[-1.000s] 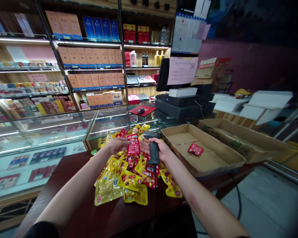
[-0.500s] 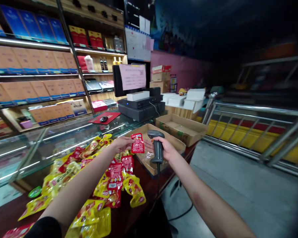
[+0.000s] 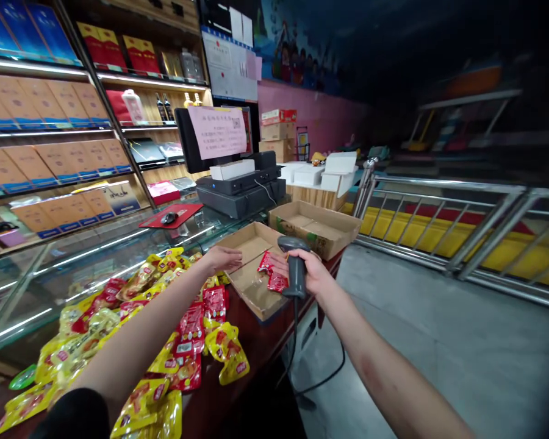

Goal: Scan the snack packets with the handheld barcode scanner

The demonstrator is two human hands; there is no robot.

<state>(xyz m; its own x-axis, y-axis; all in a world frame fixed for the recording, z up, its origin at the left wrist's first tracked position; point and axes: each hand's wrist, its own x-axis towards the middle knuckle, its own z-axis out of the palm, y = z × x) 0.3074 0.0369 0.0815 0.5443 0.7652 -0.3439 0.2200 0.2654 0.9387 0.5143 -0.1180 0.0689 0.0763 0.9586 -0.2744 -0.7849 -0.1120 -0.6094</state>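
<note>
My right hand (image 3: 312, 268) is wrapped round a dark grey handheld scanner (image 3: 296, 271), whose cable hangs down. Some of its fingers stretch left over a red packet (image 3: 277, 280) in the near cardboard tray (image 3: 251, 292); whether they touch it I cannot tell. Above the tray's left side is my left hand (image 3: 224, 259), its fingers extended and holding nothing. Yellow packets (image 3: 229, 353) and red packets (image 3: 192, 329) lie heaped on the counter under and beside my left forearm.
Behind the near tray stands a second cardboard tray (image 3: 318, 225). A monitor (image 3: 187, 140) and a black cash drawer (image 3: 240, 198) are at the back, with a mouse (image 3: 169, 217) on a red mat. A metal railing (image 3: 439, 189) runs along the right.
The red packet has left my left hand and is now in or over the near tray by my right fingers. My left hand has opened. The view has shifted right.
</note>
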